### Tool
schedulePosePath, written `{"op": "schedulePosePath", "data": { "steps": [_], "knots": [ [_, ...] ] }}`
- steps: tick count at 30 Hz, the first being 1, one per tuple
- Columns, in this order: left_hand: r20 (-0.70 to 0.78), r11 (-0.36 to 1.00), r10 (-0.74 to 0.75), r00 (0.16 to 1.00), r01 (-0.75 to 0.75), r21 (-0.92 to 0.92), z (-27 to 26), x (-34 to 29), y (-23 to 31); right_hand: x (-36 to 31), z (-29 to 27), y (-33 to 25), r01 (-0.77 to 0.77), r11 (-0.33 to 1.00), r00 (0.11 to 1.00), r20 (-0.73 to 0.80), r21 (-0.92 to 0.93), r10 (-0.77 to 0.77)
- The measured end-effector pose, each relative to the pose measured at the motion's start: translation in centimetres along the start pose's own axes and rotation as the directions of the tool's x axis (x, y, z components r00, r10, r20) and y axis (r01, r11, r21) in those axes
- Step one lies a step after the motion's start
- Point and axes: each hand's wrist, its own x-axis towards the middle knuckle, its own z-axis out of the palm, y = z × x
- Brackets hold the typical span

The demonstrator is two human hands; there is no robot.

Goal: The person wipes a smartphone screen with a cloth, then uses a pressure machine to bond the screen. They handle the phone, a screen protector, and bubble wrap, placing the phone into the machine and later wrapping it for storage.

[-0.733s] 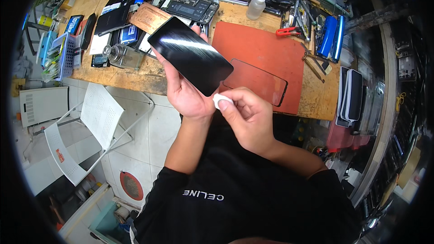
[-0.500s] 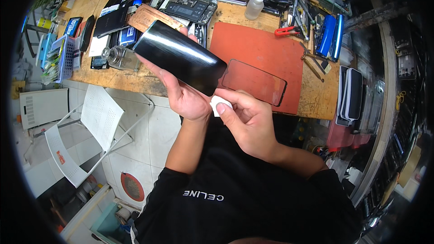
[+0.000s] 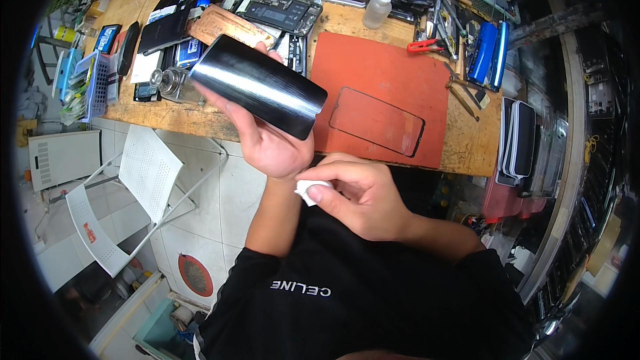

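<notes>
A glossy black phone screen [image 3: 260, 85] rests tilted on my left hand [image 3: 270, 143]. The palm and fingers support it from beneath, and some fingertips show past its far edge. My right hand [image 3: 363, 197] is lower and to the right, close to the left wrist and apart from the screen. Thumb and fingers pinch a small folded white wipe [image 3: 311, 191]. On the red mat [image 3: 380, 60] lies a clear phone glass with a black border [image 3: 421, 135], just right of the held screen.
Phone parts [image 3: 283, 12] and a copper-coloured plate [image 3: 227, 27] crowd the bench's left. A squeeze bottle [image 3: 378, 10] and glass jar [image 3: 175, 83] stand there. Red-handled pliers [image 3: 425, 46] and blue rolls [image 3: 481, 53] lie right. A white folding chair [image 3: 150, 170] stands left.
My right hand has drawn the wipe down and slightly left, away from the screen's lower corner. The screen has shifted slightly left, and its reflection has changed.
</notes>
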Motion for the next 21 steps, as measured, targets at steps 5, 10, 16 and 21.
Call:
{"op": "schedulePosePath", "data": {
  "steps": [5, 10, 16, 21],
  "knots": [
    [-0.11, 0.814, -0.392, 0.913, 0.289, -0.504, 0.4, 0.1, 1.7, 0.8, -3.7, -1.9, 0.152, 0.977, 0.951, -0.247, -0.147, -0.186],
    [0.073, 0.637, -0.567, 0.821, 0.493, -0.592, 1.5, -1.3, 2.0, 4.5, -8.8, -5.9, 0.322, 0.821, 0.843, -0.251, -0.472, -0.475],
    [0.158, 0.621, -0.646, 0.747, 0.634, -0.461, 2.1, -3.3, 2.1, 8.1, -9.6, -8.6, 0.479, 0.471, 0.775, 0.105, -0.741, -0.623],
    [0.203, 0.606, -0.655, 0.728, 0.666, -0.435, 1.3, -4.3, 1.7, 10.3, -9.2, -7.4, 0.52, 0.207, 0.69, 0.265, -0.828, -0.673]
  ]
}}
